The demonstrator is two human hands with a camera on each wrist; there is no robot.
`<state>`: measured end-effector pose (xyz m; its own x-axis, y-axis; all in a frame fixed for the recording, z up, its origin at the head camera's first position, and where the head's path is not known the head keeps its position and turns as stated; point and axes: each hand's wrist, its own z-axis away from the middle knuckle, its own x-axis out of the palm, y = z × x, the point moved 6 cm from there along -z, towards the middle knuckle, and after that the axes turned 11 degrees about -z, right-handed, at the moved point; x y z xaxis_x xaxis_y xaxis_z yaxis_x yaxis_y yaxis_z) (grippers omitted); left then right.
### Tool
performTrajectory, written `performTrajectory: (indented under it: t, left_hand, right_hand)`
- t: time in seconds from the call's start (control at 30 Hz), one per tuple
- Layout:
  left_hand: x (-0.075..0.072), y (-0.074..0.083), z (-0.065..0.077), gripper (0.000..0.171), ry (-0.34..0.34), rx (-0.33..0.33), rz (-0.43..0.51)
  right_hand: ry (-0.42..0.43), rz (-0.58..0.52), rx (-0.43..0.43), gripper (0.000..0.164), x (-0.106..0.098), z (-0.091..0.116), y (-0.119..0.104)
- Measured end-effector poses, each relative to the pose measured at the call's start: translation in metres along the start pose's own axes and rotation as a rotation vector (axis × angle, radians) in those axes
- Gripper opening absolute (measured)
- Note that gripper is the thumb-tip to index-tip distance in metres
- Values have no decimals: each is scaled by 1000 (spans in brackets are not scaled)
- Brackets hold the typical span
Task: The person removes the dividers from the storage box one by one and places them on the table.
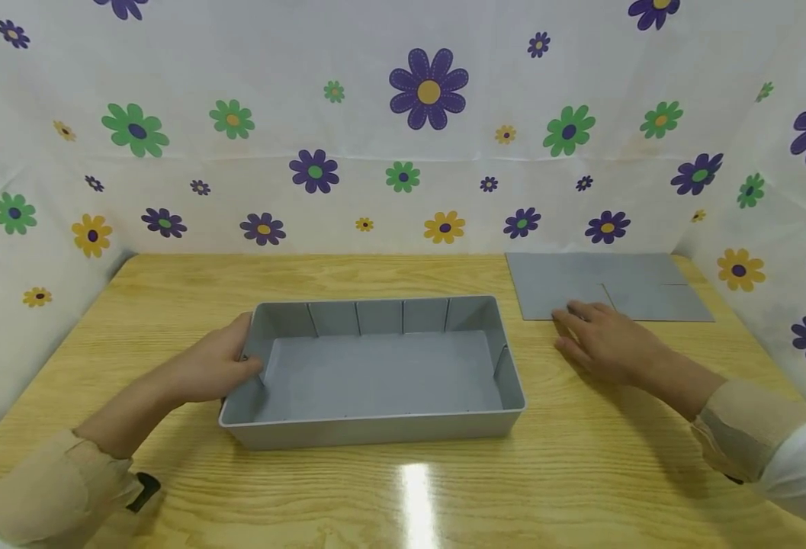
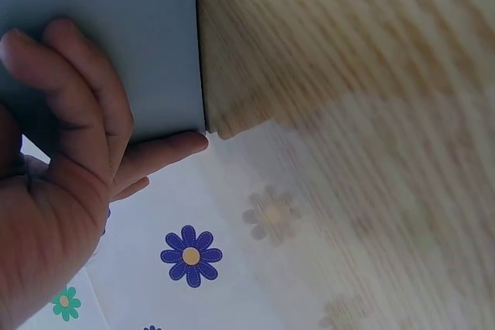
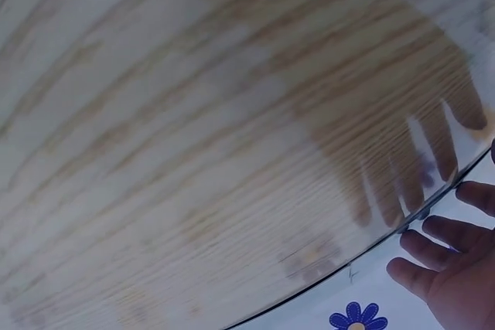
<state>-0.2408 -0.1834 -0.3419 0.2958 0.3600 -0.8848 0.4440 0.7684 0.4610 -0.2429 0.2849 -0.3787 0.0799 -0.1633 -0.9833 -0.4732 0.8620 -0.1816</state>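
Note:
A shallow grey open-topped box [image 1: 375,431] stands on the wooden table, with narrow upright slots or ribs along its inner walls. My left hand [image 1: 217,362] grips its left wall, thumb over the rim and the other fingers outside. In the left wrist view, fingers of that hand [image 2: 69,175] lie against the grey box side [image 2: 155,44]. To the right, flat grey sheets [image 1: 560,286] with slits lie at the back of the table. The fingertips of my right hand [image 1: 605,339] touch their front edge, fingers extended. The right wrist view shows those spread fingers [image 3: 445,256] by a dark edge line.
A white cloth [image 1: 375,198] printed with flowers hangs behind the table and along both sides. Bare wooden tabletop [image 1: 334,496] surrounds the box, with a bright reflection in front of it.

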Motion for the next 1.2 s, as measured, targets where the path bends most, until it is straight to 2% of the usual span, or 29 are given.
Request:
performTrajectory:
  t: [0.27,0.47,0.93,1.2]
  left_hand:
    - [-1,0,1,61,-4,-6,13]
    - [0,-1,3,62,-8,-26,19]
    - [-1,-1,4,63,-13,-52,18]
    - [-1,-3,-5,62,-16,-58,-1]
  right_hand:
    - [49,10,66,48,-6,5,9]
    - [35,-2,123,50,-7,7,21]
    - [29,-46,117,53,-7,9,22]
    - [52,9,134,52,-21,6,21]
